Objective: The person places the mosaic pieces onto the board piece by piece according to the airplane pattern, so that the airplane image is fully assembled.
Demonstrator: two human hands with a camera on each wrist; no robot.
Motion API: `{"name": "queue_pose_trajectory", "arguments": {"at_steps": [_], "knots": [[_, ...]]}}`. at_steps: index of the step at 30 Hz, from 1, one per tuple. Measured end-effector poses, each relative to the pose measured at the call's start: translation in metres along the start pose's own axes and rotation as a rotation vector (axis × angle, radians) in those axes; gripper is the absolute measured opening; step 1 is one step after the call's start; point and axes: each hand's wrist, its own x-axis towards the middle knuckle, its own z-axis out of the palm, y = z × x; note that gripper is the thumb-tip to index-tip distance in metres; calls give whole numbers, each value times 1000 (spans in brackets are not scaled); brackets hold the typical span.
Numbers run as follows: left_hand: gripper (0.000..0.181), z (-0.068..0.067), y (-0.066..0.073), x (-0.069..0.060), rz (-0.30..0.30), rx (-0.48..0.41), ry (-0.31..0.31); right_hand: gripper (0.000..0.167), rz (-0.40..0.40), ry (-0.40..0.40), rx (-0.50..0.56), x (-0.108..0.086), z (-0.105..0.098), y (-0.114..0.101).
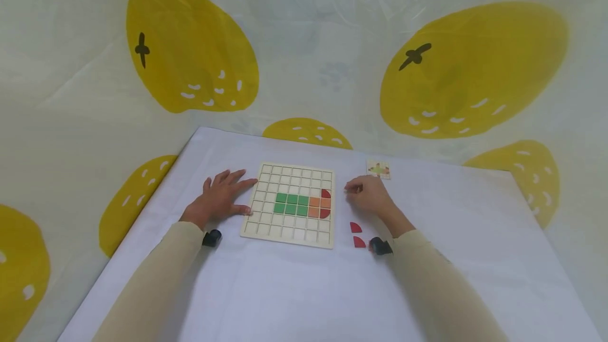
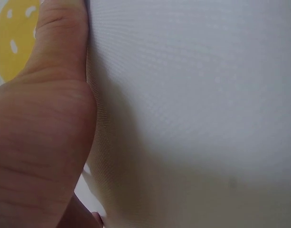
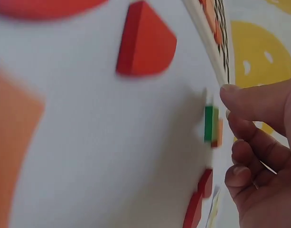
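A square wooden grid board [image 1: 290, 232] lies on the white-covered table. Several green tiles [image 1: 291, 204], orange tiles [image 1: 319, 207] and two red quarter-round pieces [image 1: 325, 193] sit in its cells. With fingers spread, my left hand [image 1: 218, 197] rests at the board's left edge, index finger and thumb touching it. My right hand [image 1: 370, 194] hovers just right of the board. In the right wrist view its fingers are loosely bent, with no piece visible between thumb and index. Beyond the fingertips stand a green piece [image 3: 209, 124] and an orange piece [image 3: 218, 133], hidden in the head view.
Two loose red quarter-round pieces [image 1: 355, 228] lie below my right hand. A small patterned card [image 1: 378, 169] lies behind it. In the right wrist view, more red pieces [image 3: 193, 209] and a blurred orange piece [image 3: 12, 142] show. A fruit-print curtain [image 1: 318, 57] hangs behind the table.
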Motion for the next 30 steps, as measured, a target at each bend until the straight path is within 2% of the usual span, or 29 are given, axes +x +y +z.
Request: {"name": "queue_pose_trajectory", "arguments": {"at_steps": [5,14,22,30], "knots": [[91,-1,-1,2,-8,-4,-8,27,2,-5,-41,4,-8,12],[92,1,-1,-1,-9,4,-9,30,53,-33,-54,7,-12,16],[92,-2,3,-2,-8,-2,-8,41,53,-73,-128,6,-16,9],[93,-2,1,-1,-16,-14,-23,41,54,-77,-143,6,-14,9]]}}
